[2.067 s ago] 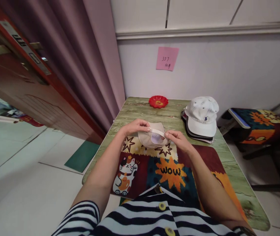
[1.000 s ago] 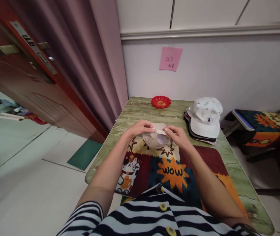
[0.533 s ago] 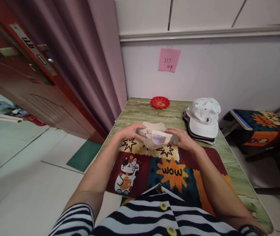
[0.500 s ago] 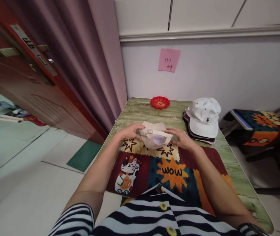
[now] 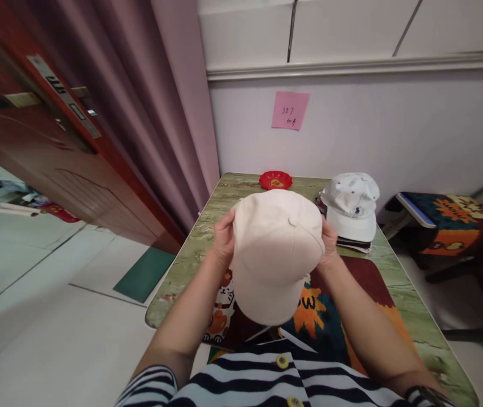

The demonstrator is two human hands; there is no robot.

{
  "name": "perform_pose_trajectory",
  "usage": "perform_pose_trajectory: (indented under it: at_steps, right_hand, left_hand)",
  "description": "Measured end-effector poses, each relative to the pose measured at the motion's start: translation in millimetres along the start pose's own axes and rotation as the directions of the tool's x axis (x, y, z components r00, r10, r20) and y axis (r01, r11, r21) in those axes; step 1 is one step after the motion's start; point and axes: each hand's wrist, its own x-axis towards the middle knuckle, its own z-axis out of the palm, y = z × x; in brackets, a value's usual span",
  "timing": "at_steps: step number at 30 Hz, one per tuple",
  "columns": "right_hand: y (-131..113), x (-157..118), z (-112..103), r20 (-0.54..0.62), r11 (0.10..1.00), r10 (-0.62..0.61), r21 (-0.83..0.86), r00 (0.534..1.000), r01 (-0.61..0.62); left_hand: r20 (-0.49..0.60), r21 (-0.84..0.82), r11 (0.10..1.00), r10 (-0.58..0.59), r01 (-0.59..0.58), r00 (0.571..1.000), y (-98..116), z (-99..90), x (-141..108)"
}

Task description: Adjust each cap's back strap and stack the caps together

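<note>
A cream baseball cap [image 5: 275, 243] is held up over the table, its crown facing me and its brim pointing down toward my chest. My left hand [image 5: 225, 237] grips the cap's left side, and part of its fingers is hidden behind the fabric. On the opposite side my right hand [image 5: 329, 242] closes on the cap's edge, fingers also partly hidden. Beneath the cap lies a colourful mat [image 5: 360, 282] with a cat figure and a partly covered word. Right of my right hand stands a stack of caps, a white cap [image 5: 350, 206] on top.
Toward the back of the green table [image 5: 241, 183] sits a red scalloped dish [image 5: 275, 180]. A pink paper note [image 5: 290, 111] is stuck on the wall. At left are a purple curtain [image 5: 173, 113] and a brown door [image 5: 97, 192]. A patterned-covered stool [image 5: 457, 220] stands at right.
The cream cap has been raised from the mat toward me and turned. Its back opening faced me before; now its crown does, with the brim toward me. Both hands moved with it.
</note>
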Motion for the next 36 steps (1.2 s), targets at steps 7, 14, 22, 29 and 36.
perform_pose_trajectory:
  at_steps: [7, 14, 22, 29, 36]
  right_hand:
    - [27, 8, -5, 0.029, 0.998, 0.032, 0.052, 0.999, -0.034]
    - [37, -21, -15, 0.198, 0.926, 0.299, 0.177, 0.933, -0.334]
    - [41, -58, 1, -0.015, 0.808, 0.362, 0.504, 0.932, -0.306]
    - [-47, 2, -26, -0.207, 0.948, -0.026, 0.306, 0.978, 0.09]
    - [-58, 51, -116, -0.511, 0.872, -0.207, 0.29, 0.835, 0.394]
  left_hand:
    - [-0.008, -0.056, 0.978, -0.204, 0.203, 0.979, -51, 17.8, -23]
    - [-0.117, -0.166, 0.967, -0.212, 0.192, 0.97, -47, 10.2, -4]
    - [-0.251, -0.366, 0.93, -0.115, 0.016, 0.961, -66, -3.8, 20]
    - [-0.17, 0.305, 0.939, -0.113, 0.161, 0.979, -103, -31.5, 10]
    - [-0.165, 0.667, 0.743, 0.078, 0.053, 0.983, -134, -68.7, -4]
